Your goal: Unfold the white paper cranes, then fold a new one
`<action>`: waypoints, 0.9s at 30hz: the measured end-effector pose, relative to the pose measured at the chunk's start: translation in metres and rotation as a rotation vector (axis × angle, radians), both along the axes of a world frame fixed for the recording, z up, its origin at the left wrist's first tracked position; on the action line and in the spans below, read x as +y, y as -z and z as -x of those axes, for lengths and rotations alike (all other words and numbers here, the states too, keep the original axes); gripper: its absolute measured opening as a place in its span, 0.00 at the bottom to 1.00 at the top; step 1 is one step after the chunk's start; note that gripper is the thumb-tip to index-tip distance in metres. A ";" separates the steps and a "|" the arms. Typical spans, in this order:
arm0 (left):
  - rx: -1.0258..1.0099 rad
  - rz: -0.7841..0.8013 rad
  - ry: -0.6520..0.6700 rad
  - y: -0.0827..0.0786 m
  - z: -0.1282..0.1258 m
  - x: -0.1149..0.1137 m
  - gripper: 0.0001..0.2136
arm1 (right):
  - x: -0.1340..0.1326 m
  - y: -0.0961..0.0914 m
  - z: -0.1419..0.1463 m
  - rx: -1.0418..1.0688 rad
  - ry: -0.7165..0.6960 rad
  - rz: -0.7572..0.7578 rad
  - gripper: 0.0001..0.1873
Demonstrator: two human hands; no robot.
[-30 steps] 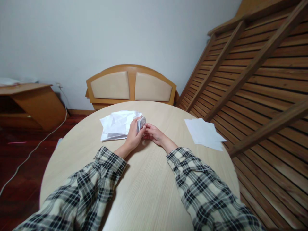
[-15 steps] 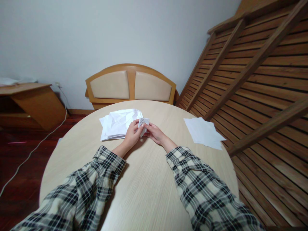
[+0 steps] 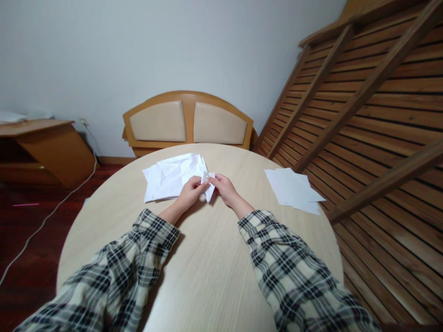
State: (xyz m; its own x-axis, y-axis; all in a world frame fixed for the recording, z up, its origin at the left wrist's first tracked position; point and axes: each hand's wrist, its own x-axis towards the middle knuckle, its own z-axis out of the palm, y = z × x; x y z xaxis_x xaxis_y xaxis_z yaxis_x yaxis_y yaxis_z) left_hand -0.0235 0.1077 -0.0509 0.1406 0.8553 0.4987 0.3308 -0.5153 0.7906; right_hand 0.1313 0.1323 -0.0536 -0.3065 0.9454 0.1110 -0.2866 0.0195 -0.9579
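Note:
A small folded piece of white paper (image 3: 209,189) hangs between both hands above the round wooden table (image 3: 204,258). My left hand (image 3: 189,192) pinches its left side with the fingers closed. My right hand (image 3: 224,188) pinches its upper right corner, fingers closed too. Just behind my left hand lies a loose heap of creased white paper (image 3: 169,177). Both arms wear plaid sleeves.
A stack of flat white sheets (image 3: 294,189) lies at the table's right edge. A padded wooden chair back (image 3: 188,121) stands beyond the table. Slatted wooden frames (image 3: 374,110) lean at the right. A low cabinet (image 3: 41,147) and a white cable (image 3: 48,214) are at the left.
The small folded paper has been turned and pulled out from my left hand; it is now held between both hands and hangs lower, point down. Both hands shifted slightly away from me.

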 end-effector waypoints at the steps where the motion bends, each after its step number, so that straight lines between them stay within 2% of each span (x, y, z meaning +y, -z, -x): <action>1: -0.009 0.022 0.005 0.000 0.000 0.000 0.16 | 0.001 0.000 -0.001 0.003 0.019 -0.013 0.26; 6: -0.084 0.130 -0.032 0.002 0.000 -0.001 0.18 | -0.002 -0.006 -0.005 -0.008 0.015 0.023 0.28; 10: -0.108 0.138 -0.028 0.004 0.000 -0.001 0.18 | -0.006 -0.011 -0.007 -0.003 -0.067 0.033 0.30; 14: -0.106 0.142 -0.016 0.006 0.000 0.001 0.17 | -0.006 -0.010 -0.007 0.023 -0.079 0.022 0.28; 18: -0.169 0.092 -0.055 0.010 0.000 0.004 0.10 | -0.003 -0.006 -0.008 0.016 -0.063 0.024 0.25; 21: -0.248 0.060 -0.109 0.013 -0.001 0.005 0.11 | -0.001 -0.003 -0.007 0.012 -0.059 0.023 0.23; 27: -0.186 0.090 -0.041 0.008 0.000 0.003 0.01 | -0.002 -0.004 -0.008 0.017 -0.070 0.021 0.18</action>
State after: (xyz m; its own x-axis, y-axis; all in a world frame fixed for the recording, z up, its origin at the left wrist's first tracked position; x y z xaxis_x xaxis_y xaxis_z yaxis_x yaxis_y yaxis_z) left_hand -0.0230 0.1106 -0.0588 0.0175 0.9007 0.4341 0.1943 -0.4289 0.8822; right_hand 0.1389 0.1306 -0.0491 -0.3705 0.9238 0.0969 -0.3025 -0.0213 -0.9529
